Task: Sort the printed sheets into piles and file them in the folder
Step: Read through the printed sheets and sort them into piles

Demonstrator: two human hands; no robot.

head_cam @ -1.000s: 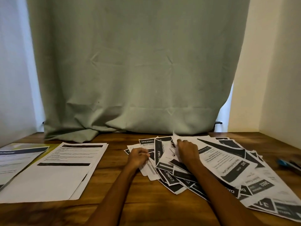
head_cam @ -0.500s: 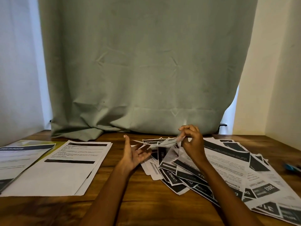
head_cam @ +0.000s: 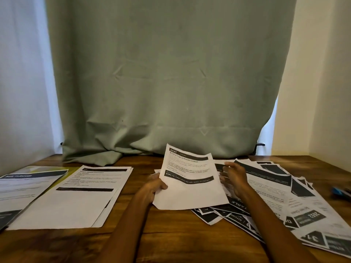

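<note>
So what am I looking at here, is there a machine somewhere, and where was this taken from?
No machine: a person's two bare hands, filmed by a camera worn on their head, looking forward and down. The left hand grips one printed sheet by its edge, tilted up. The right hand hovers open beside it, over a messy heap of sheets on the wooden table. To the left lies a tidy pile and, farther left, a folder. A green curtain hangs behind.

Home rm: green curtain point(head_cam: 171, 76), wooden table point(head_cam: 171, 234) w/ printed sheets point(head_cam: 275, 190).
</note>
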